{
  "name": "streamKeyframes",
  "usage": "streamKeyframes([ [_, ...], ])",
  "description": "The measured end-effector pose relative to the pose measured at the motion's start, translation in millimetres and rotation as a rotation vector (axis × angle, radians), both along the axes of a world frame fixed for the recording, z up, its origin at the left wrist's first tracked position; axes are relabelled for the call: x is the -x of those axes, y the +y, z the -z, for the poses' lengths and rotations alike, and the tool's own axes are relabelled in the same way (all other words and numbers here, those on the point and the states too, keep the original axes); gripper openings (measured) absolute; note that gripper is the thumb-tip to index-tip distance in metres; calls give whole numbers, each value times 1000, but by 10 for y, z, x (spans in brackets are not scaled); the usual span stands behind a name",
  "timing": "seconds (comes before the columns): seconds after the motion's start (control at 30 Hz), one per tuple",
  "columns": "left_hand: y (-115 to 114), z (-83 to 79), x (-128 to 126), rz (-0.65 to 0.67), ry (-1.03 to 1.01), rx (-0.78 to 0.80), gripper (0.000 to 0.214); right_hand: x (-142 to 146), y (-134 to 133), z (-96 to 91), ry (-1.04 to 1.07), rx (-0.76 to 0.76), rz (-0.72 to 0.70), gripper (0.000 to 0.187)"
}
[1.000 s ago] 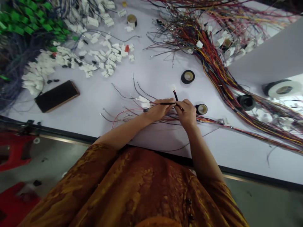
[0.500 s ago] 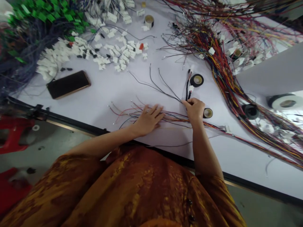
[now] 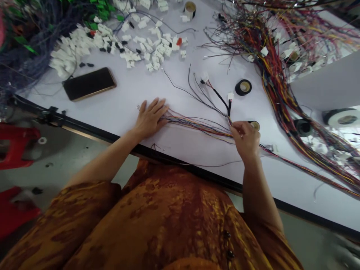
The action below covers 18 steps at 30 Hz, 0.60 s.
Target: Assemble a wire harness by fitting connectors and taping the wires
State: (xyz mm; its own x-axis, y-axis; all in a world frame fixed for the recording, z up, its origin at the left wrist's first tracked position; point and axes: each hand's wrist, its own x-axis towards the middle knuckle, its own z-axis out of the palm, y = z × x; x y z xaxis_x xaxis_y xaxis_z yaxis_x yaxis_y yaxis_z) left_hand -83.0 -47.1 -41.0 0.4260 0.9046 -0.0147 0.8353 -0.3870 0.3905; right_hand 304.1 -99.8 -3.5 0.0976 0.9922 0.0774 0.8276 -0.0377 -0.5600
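Note:
My left hand (image 3: 150, 119) lies flat, fingers spread, over the left ends of a bundle of thin coloured wires (image 3: 194, 126) on the table. My right hand (image 3: 246, 138) pinches the wire harness where its branches meet. Above those fingertips, a black-taped branch (image 3: 222, 98) forks to two white connectors, one upright (image 3: 230, 96) and one further up-left (image 3: 205, 77). Several loose dark wires (image 3: 194, 97) fan out up-left from the same spot. Beyond my right wrist the harness (image 3: 298, 165) runs on to the right edge. A tape roll (image 3: 255, 125) sits partly hidden behind my right hand.
A phone (image 3: 89, 84) lies at left, below a heap of white connectors (image 3: 157, 48). Black tape rolls (image 3: 243, 87) stand near the harness. A thick wire bundle (image 3: 277, 97) crosses the right side. Red stools (image 3: 17, 146) stand beyond the table's front edge (image 3: 180, 163).
My left hand has slid left along the wires, which now lie straighter and closer together. The taped branch has spread into a fork, and my right hand stays pinched near its base.

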Motion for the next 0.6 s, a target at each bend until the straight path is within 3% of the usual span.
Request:
streamKeyframes([
  [0.1,70,14,50,-17,-78,-19,60,-171,-354,-51,-127,38,-51,18],
  [0.2,57,-78,113,-31,-135,-41,58,-309,-669,-79,-232,8,-87,28],
  [0.3,-129,-275,168,21,-103,-44,56,-353,-949,-103,-301,86,-231,36],
  [0.37,-329,-404,202,129,-20,30,49,-316,-1085,-105,-312,184,-339,35],
  [0.5,-692,-490,307,356,112,204,28,-111,-1152,-50,-318,221,-412,21],
  [0.6,-803,-440,434,366,150,221,14,66,-1075,17,-360,200,-393,20],
])
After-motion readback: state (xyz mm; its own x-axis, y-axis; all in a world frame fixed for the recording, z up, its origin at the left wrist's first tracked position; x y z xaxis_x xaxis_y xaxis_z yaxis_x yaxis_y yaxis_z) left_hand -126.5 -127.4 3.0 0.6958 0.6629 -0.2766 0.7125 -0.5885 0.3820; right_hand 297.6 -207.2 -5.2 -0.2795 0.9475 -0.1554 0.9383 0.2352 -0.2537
